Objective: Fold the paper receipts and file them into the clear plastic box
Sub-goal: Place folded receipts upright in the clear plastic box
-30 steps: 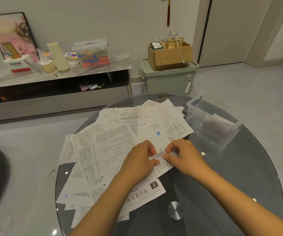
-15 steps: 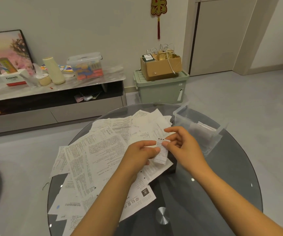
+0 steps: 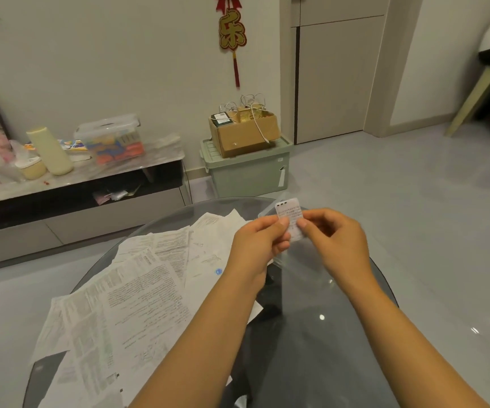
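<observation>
Holding a small folded receipt (image 3: 289, 220) upright above the far side of the glass table (image 3: 311, 334), both hands work it at chest height, clear of the loose sheets below. The left hand (image 3: 257, 245) pinches the slip's left edge between thumb and curled fingers; the right hand (image 3: 336, 240) pinches the right edge the same way. This two-sided grip keeps the thin paper flat and taut, which probably serves to check or tighten the fold before filing.

The remaining receipts (image 3: 137, 298) lie spread in an overlapping pile on the left half of the table, unfolded and within easy reach of the left hand.

The clear plastic box (image 3: 265, 214) is almost wholly hidden behind the hands; only a pale transparent edge shows just left of the slip. Its contents cannot be told from this view. The raised slip sits directly in front of that box, so the likely next action is a short forward lowering into it.

Many sheets remain, so the task appears to be at an early stage.
</observation>
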### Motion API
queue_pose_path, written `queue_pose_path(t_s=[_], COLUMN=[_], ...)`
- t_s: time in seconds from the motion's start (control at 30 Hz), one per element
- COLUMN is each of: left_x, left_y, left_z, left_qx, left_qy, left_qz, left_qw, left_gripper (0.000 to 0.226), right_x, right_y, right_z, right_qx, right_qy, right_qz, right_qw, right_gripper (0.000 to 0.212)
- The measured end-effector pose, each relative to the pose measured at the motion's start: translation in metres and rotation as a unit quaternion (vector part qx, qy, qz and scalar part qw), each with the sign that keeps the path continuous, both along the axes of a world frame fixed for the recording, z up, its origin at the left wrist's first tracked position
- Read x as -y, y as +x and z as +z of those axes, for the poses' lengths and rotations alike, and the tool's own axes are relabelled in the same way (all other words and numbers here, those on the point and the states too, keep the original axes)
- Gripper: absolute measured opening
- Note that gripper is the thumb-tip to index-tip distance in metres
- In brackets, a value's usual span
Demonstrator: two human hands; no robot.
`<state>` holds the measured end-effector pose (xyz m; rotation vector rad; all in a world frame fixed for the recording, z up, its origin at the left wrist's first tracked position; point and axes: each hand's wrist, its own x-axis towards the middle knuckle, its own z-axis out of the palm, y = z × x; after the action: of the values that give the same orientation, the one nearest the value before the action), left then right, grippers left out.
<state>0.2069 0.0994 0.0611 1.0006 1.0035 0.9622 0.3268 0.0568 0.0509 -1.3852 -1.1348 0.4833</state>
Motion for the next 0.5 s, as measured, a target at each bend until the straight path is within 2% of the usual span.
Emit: queue_pose_path(t_s=[0.1,0.2,0.3,0.4,0.43,0.5], left_x=[-0.007,-0.014,-0.024,-0.035,-0.037,-0.042], left_y=[0.017,0.03,0.038,0.041,0.043,0.047], left_z=[0.005,0.005,-0.004,-0.012,-0.013,-0.012], left_qx=[-0.045,-0.185,-0.336,-0.469,-0.487,-0.501], left_qy=[0.048,0.178,0.33,0.425,0.437,0.435], left_qz=[-0.012,-0.038,-0.086,-0.153,-0.179,-0.229], left_qw=[0.998,0.966,0.878,0.759,0.735,0.713], left_gripper=[0.017,0.02,0.026,0.033,0.037,0.053], right_x=[-0.006,-0.014,-0.023,-0.03,-0.031,-0.033], right_y=[0.018,0.038,0.054,0.06,0.06,0.059], right_z=[0.003,0.002,-0.007,-0.017,-0.018,-0.019], right_qx=[0.035,0.098,0.163,0.225,0.237,0.263], right_qy=[0.008,0.007,-0.019,-0.038,-0.043,-0.053], right_qz=[-0.056,-0.13,-0.172,-0.188,-0.191,-0.192], right_qw=[0.998,0.987,0.971,0.955,0.952,0.944], right_gripper=[0.009,0.006,0.01,0.011,0.011,0.012])
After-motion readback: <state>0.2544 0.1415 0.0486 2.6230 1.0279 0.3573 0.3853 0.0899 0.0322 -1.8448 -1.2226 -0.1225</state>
